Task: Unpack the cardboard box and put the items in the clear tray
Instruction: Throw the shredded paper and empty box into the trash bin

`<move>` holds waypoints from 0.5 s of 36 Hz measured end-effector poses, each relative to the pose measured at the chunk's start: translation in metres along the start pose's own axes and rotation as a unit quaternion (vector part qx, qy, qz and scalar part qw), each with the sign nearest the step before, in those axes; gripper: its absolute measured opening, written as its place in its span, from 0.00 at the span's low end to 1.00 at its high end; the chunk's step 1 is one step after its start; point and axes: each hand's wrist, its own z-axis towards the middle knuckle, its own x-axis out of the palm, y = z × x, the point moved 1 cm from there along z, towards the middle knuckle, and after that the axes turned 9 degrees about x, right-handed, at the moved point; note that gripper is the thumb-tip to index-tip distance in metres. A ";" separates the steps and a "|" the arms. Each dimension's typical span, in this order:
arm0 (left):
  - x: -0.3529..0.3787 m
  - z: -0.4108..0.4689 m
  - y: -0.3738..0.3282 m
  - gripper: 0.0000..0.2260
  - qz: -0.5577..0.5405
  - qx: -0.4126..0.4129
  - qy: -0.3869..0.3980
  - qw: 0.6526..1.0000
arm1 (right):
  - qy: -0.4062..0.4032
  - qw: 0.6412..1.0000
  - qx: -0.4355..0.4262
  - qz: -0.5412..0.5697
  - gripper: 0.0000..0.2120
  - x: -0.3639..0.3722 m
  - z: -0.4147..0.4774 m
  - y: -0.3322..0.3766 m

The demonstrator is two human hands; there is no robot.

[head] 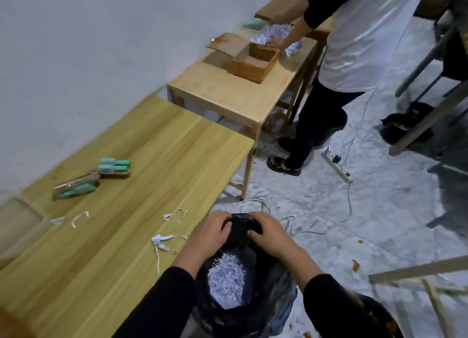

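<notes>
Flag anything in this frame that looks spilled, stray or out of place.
Stray white paper shreds lie scattered on the near wooden table, outside the black bag that both hands hold open: left hand, right hand. Cables and small scraps litter the floor.

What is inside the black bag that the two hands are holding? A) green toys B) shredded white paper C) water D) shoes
B: the black bag gripped at its far rim by the left hand and right hand shows a heap of shredded white paper inside.
</notes>
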 end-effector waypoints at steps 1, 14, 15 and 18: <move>-0.013 -0.003 0.006 0.14 -0.005 -0.009 -0.023 1.000 | -0.006 1.000 -0.018 0.002 0.25 -0.001 0.002 0.015; -0.084 -0.138 0.140 0.16 0.094 -0.263 -0.311 0.909 | 0.015 0.972 -0.224 -0.072 0.44 0.081 0.005 0.142; -0.082 -0.151 0.150 0.17 0.101 -0.287 -0.312 0.900 | 0.010 0.969 -0.228 -0.099 0.46 0.090 0.007 0.145; -0.076 -0.180 0.175 0.20 0.123 -0.355 -0.313 0.872 | -0.016 0.960 -0.218 -0.174 0.55 0.113 0.017 0.151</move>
